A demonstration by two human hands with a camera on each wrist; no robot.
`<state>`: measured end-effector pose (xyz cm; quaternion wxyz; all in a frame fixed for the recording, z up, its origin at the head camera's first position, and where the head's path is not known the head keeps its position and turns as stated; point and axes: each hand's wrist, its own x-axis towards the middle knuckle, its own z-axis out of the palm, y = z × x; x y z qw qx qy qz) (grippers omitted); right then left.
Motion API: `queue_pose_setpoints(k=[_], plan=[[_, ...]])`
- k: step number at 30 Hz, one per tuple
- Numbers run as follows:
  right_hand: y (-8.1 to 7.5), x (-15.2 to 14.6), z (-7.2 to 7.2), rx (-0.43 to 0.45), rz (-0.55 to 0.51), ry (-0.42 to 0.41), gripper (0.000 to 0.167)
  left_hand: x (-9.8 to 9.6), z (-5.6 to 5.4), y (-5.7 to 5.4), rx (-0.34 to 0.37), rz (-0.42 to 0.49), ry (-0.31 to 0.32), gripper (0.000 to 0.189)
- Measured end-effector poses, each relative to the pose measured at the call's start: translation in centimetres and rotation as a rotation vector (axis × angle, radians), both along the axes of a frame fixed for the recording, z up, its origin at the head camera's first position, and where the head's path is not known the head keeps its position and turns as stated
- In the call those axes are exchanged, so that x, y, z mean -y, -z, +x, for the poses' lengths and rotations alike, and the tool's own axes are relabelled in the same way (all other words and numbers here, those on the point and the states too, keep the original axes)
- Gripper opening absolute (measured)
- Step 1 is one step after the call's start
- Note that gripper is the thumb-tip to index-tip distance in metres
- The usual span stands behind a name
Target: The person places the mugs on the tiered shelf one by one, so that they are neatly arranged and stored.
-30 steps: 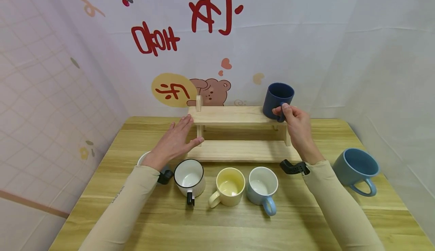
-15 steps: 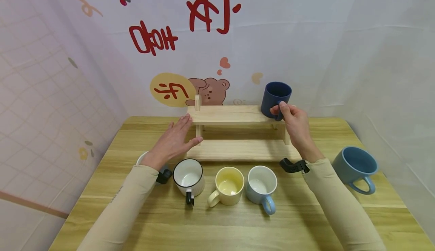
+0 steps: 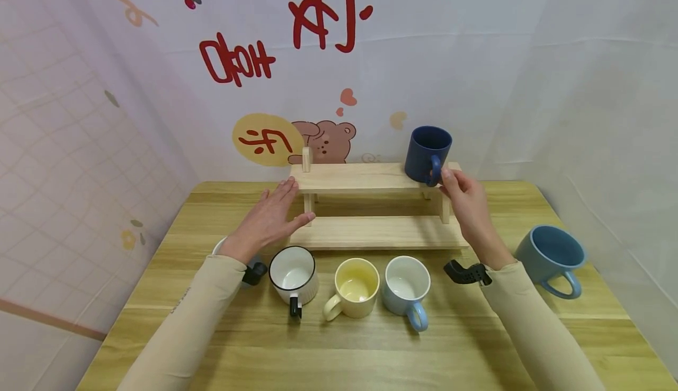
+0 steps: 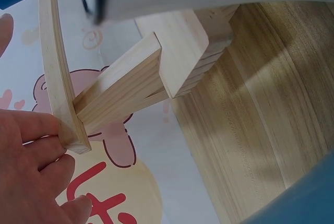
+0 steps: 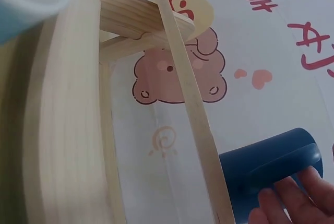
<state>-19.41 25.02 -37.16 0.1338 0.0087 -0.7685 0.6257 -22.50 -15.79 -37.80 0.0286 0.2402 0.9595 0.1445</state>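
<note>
A dark blue mug [image 3: 424, 154] stands upright at the right end of the upper board of a two-tier wooden rack [image 3: 355, 178], its handle facing front. My right hand [image 3: 468, 202] is right at that handle, its thumb off to the right side; in the right wrist view, loosely bent fingers [image 5: 292, 198] touch the mug's handle side. With fingers straight, my left hand [image 3: 267, 217] rests against the left end of the upper board. The left wrist view shows those fingertips [image 4: 49, 135] on the board's end.
In front of the rack stand a white black-rimmed mug [image 3: 293, 273], a yellow mug [image 3: 356, 288] and a light blue mug [image 3: 406, 285]. A larger blue mug [image 3: 551, 255] stands at the right. Another mug [image 3: 218, 247] is mostly hidden behind the left wrist.
My right hand has loosened its pinch on the dark blue mug's handle and shifted slightly right, so the handle shows more fully. The left hand keeps its place on the rack.
</note>
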Motion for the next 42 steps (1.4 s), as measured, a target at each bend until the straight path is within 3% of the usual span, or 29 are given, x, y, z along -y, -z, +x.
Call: queue_pose_setpoints(k=[10,17,26,38,42], plan=[[1.1,-1.1,3.7,-0.042,0.286,0.013,0.051,-0.1,-0.1,0.1,-0.018,0.002,0.013,0.094],[1.9,-1.7,6.8,-0.020,0.416,-0.044,0.048,0.0,0.0,0.1,-0.017,0.003,0.016,0.094],[3.4,-1.9,10.8,0.066,0.504,-0.131,0.042,0.1,-0.2,0.2,-0.016,-0.013,0.017,0.095],[5.3,-1.7,13.5,0.093,0.576,-0.246,0.036,0.2,-0.3,0.1,-0.016,-0.014,0.023,0.094],[6.1,-1.4,14.2,0.121,0.549,-0.277,0.033,0.3,-0.2,-0.1,-0.015,-0.010,0.024,0.094]])
